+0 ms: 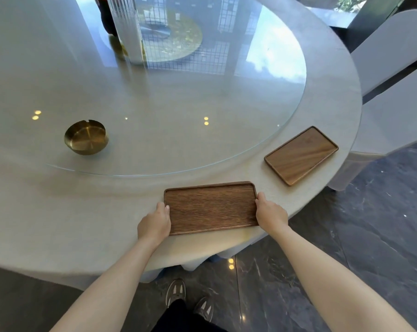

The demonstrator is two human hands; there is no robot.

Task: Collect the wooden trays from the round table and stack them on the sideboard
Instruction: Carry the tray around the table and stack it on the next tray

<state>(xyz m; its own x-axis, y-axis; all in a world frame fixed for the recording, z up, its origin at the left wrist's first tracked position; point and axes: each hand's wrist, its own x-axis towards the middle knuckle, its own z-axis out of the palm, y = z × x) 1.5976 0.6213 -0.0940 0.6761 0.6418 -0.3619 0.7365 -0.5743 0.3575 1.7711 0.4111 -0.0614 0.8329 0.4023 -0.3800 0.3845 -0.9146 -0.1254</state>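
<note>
Both hands clasp the short ends of the near wooden tray (pixel 211 207): the left hand (pixel 154 225) is curled over its left edge, the right hand (pixel 271 213) over its right edge, thumbs on top. A grip at both ends probably serves to keep the flat board level as it comes up. Whether it has left the cloth yet is hard to say; it sits flat or nearly so, close to the edge of the round table (pixel 94 224).

Further right, apart from the first, a second wooden tray (pixel 301 155) lies angled along the table's rim, untouched, beside a covered chair (pixel 399 116). A brass ashtray (pixel 86 137) rests on the glass turntable (pixel 178 104), clear of both trays.

Fingers under the tray are hidden. No sideboard shows in view, and the far side of the table is lost in reflections.
</note>
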